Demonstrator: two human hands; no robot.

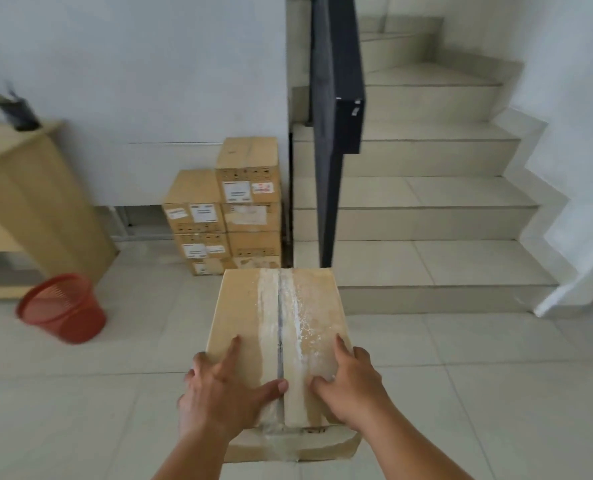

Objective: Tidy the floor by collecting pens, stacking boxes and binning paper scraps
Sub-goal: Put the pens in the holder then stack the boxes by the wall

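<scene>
Both hands grip a brown taped cardboard box [253, 313] at its near end, held out over the pale tiled floor [496, 393] in the near centre. The left hand [219, 389] and the right hand [350, 386] each lay a thumb and forefinger on the lid, while the other fingers curl over the box's sides and are mostly hidden. The box's far edge covers the foot of the stacked brown cardboard cartons [250, 178], two columns against the far white wall, their labels too blurred to read. A red mesh plastic wastebasket [63, 308] appears tilted at near left, smeared by blur. The pale wooden desk [28, 188] is cut off at the left edge, and a dark object [18, 112] on it cannot be made out.
</scene>
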